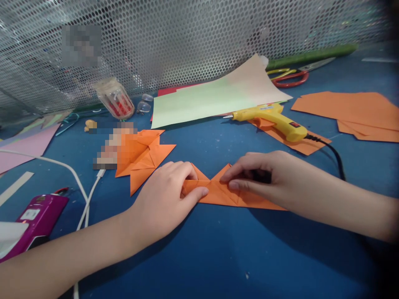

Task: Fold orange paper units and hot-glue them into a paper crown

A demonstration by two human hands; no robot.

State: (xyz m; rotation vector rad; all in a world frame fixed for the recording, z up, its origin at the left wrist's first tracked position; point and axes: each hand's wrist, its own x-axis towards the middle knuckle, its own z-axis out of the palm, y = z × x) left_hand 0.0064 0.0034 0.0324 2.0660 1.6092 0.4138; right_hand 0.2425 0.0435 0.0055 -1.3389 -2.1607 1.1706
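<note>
A folded sheet of orange paper (pixel 218 193) lies low over the blue table in front of me, with creases and two pointed flaps along its far edge. My left hand (pixel 170 193) grips its left end, thumb on the near face and fingers behind. At the right flap, my right hand (pixel 255 172) pinches the paper between thumb and forefinger. Beyond my left hand sits an orange folded-paper piece (pixel 149 155) with several points, partly blurred out on its left side.
A yellow glue gun (pixel 271 120) with a black cord rests on orange paper. Behind it are pale green paper (pixel 199 99) and red-handled scissors (pixel 291 79). Orange sheets (pixel 352 110) lie right. A jar (pixel 115 99), white cable (pixel 90 195) and purple device (pixel 40 216) are left.
</note>
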